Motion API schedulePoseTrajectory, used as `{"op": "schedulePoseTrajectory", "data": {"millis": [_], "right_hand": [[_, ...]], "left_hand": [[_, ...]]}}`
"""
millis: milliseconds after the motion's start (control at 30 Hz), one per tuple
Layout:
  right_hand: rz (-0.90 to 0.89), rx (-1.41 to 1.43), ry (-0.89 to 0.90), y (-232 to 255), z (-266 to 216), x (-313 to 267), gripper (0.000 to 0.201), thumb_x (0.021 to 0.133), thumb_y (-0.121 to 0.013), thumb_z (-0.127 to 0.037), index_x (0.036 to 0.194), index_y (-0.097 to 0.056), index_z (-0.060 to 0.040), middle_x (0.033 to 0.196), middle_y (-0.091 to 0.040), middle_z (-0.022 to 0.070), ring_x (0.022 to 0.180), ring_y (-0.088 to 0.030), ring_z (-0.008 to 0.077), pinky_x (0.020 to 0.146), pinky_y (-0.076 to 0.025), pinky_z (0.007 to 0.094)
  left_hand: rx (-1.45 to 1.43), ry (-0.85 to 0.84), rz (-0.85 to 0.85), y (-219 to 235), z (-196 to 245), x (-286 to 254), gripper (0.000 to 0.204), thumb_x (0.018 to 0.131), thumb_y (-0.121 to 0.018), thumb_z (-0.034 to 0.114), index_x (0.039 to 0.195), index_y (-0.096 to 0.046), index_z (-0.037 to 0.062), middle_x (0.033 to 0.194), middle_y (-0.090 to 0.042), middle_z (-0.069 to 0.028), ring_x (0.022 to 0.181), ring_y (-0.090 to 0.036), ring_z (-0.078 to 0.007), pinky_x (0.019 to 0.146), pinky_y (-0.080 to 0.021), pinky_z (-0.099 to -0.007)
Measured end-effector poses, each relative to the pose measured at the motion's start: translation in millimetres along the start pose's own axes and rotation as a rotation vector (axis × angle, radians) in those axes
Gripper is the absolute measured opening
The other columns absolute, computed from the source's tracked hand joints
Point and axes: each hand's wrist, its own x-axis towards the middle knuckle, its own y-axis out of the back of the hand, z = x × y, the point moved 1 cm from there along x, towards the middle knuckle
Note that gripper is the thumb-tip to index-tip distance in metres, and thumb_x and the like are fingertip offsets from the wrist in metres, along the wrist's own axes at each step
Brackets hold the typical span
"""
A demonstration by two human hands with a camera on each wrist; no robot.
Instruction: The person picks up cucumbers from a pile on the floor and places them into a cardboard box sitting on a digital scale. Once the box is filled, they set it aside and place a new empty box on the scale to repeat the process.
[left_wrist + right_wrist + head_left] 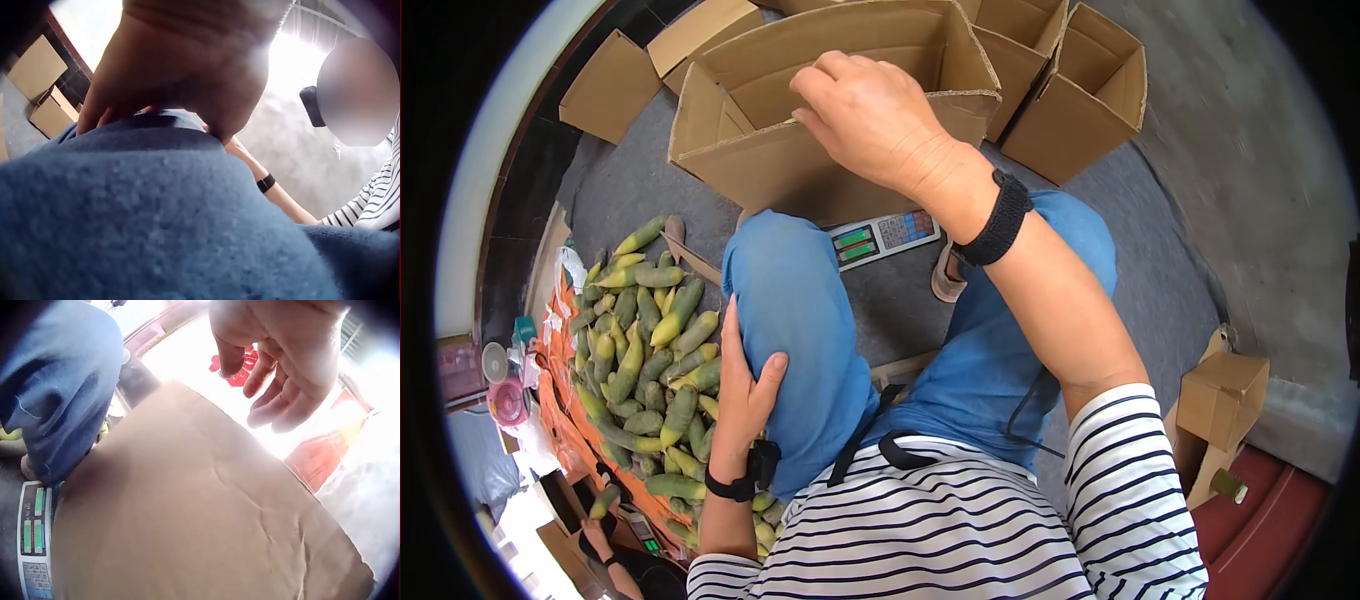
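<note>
My right hand (pixel 875 125) is raised over the front rim of a tall open cardboard box (pixel 800 175). In the right wrist view its fingers (pixel 275 406) hang loosely bent above the cardboard wall, with nothing between them. A sliver of yellow-green shows by the thumb in the head view; most of the box's inside is hidden. Between the knees, a scale (pixel 885 238) with a lit green display and keypad pokes out under the box. My left hand (pixel 747 400) rests on the side of the left knee (pixel 785 270), fingers extended and thumb apart.
Left of the knee lies a big heap of green radishes (pixel 645 345) on an orange sheet (pixel 565 400). More open boxes (pixel 1080 95) stand behind and right. A small carton (pixel 1225 395) sits at the far right. Another person's hand (pixel 597 540) holds a radish at lower left.
</note>
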Motion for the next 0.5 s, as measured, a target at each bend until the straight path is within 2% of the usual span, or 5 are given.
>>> {"op": "schedulePoseTrajectory", "data": {"millis": [500], "right_hand": [[-0.101, -0.002, 0.016, 1.0, -4.8, -1.6, 0.01, 0.081, -0.062, -0.015, 0.083, -0.064, -0.0063, 0.086, -0.063, 0.0113, 0.086, -0.064, 0.0303, 0.077, -0.051, 0.0416]], "left_hand": [[-0.014, 0.013, 0.033, 0.8, -6.9, -1.3, 0.081, 0.088, -0.06, 0.026, 0.15, -0.017, -0.003, 0.151, -0.027, -0.0249, 0.14, -0.027, -0.0343, 0.115, -0.021, -0.0401]]}}
